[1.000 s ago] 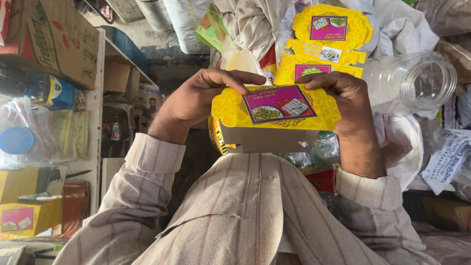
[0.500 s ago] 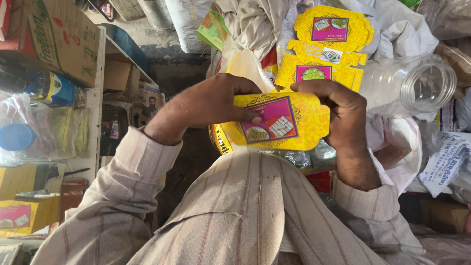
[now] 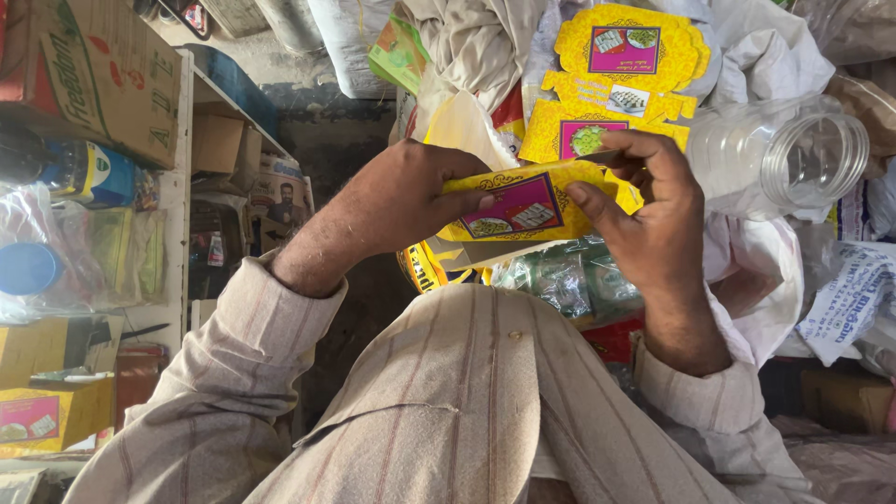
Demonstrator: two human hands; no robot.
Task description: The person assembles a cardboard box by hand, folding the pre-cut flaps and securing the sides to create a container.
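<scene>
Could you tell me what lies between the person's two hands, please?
In the head view, a yellow carton with a magenta panel spans between left hand and right hand.

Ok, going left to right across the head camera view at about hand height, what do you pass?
Blue lid → left hand → yellow carton with a magenta panel, held in both hands → right hand → clear plastic jar lying on its side.

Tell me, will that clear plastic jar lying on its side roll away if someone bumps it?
Probably a little. The clear ribbed plastic jar lies on its side with its open mouth facing right, so its round wall could roll. It rests on crumpled white cloth and bags, which would likely slow it. It looks empty and thin-walled, so it is probably light and easy to shove.
</scene>
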